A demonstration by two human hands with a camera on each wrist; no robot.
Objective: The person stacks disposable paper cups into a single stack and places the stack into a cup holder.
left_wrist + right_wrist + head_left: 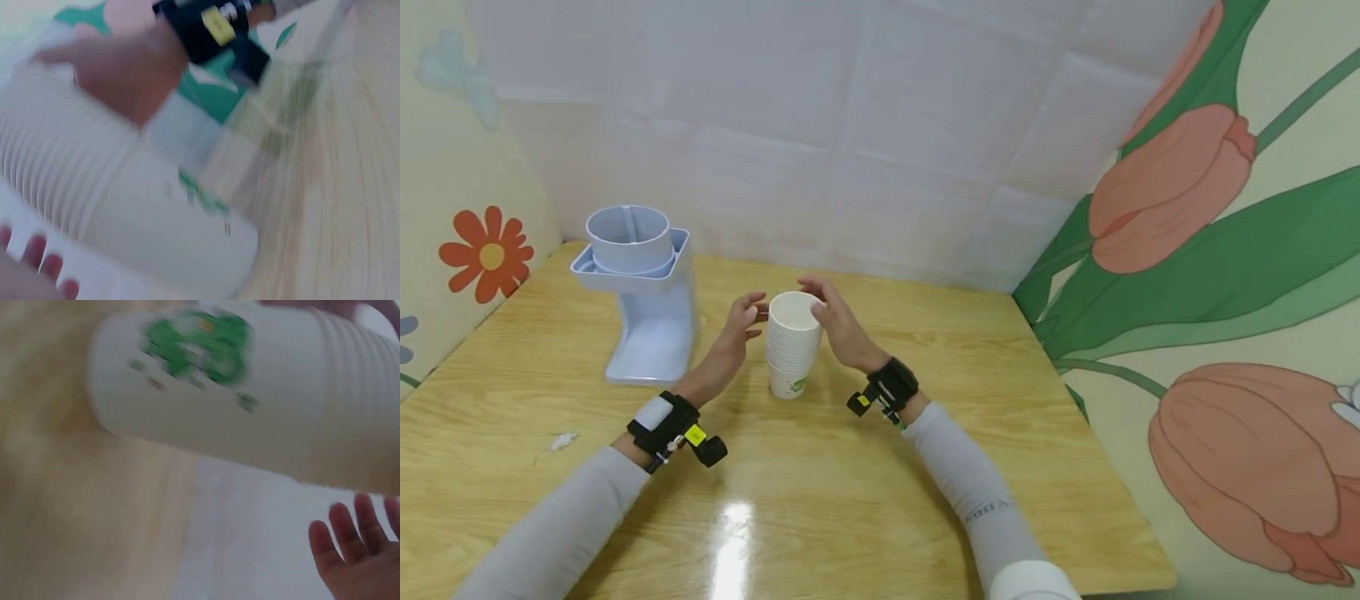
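Observation:
A tall stack of nested white paper cups (793, 346) stands between my two hands over the table, mouths up, with a green print low on the bottom cup. My left hand (730, 337) is at the stack's left side, fingers spread and loosely bent near the upper rims. On the other side is my right hand (847, 332), its thumb right at the top rim and its fingers reaching behind. Blurred wrist views show the cup stack (162, 219) close up; the right hand's fingers (350, 534) look extended and apart from the cup wall there.
A pale blue stand (658, 333) with a round divided holder (628, 242) on top is at the back left of the wooden table (820, 500). A small white scrap (562, 442) lies at left. White sheeting (850, 167) hangs behind; a tulip-painted wall is at right.

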